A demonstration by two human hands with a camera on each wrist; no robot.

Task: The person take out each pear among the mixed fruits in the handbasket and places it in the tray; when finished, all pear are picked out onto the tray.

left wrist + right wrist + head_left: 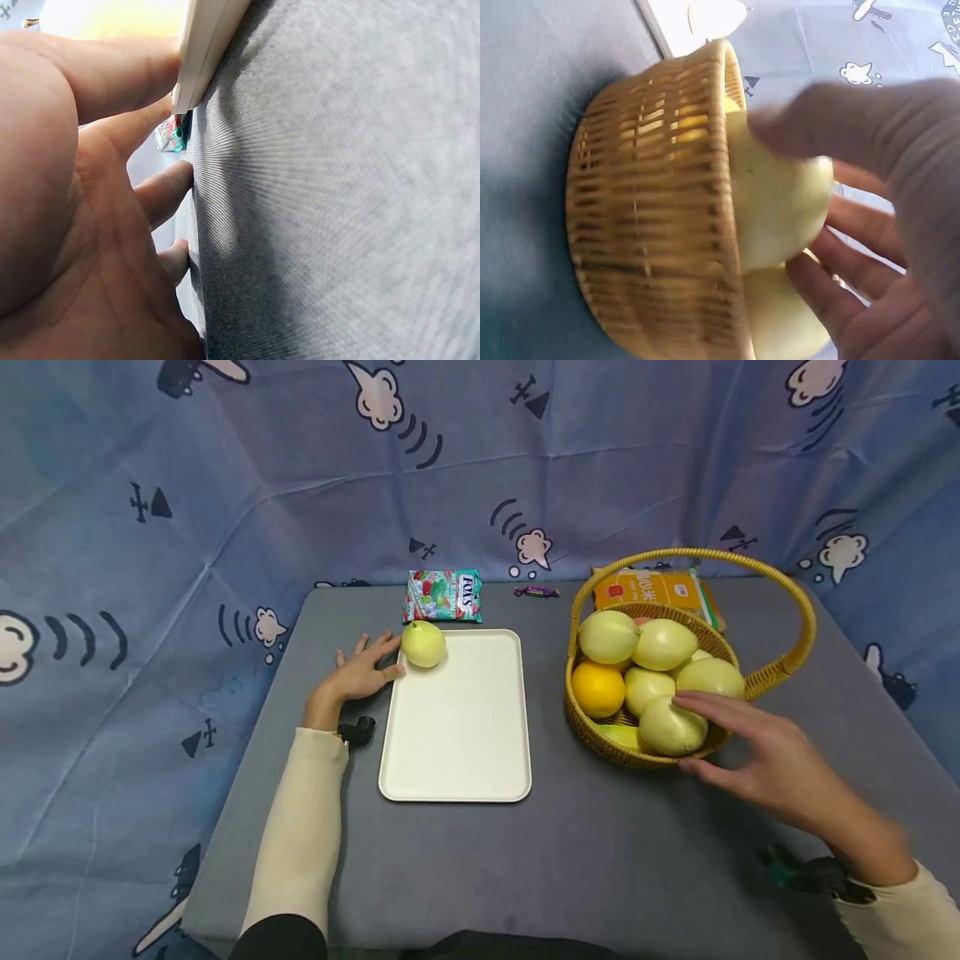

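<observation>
In the head view, my left hand [362, 672] lies at the upper left edge of a white tray [457, 735], fingers extended. Its thumb touches the tray's side wall [196, 56] in the left wrist view. A pale yellow-green pear [423, 644] sits in that tray's upper left corner. On the right, my right hand [780, 760] is spread around the front pear [672, 727] in a wicker basket [626, 758]. In the right wrist view, the thumb [817, 124] lies across the near side of the pear [776, 202], with the fingers behind; firm contact is unclear.
Several more pears [664, 644], an orange [597, 689] and a yellow fruit [619, 736] fill the basket. Its tall handle [806, 618] arches over the right side. Behind stand a candy bag [442, 596], a purple wrapped candy [536, 592] and an orange packet [652, 589].
</observation>
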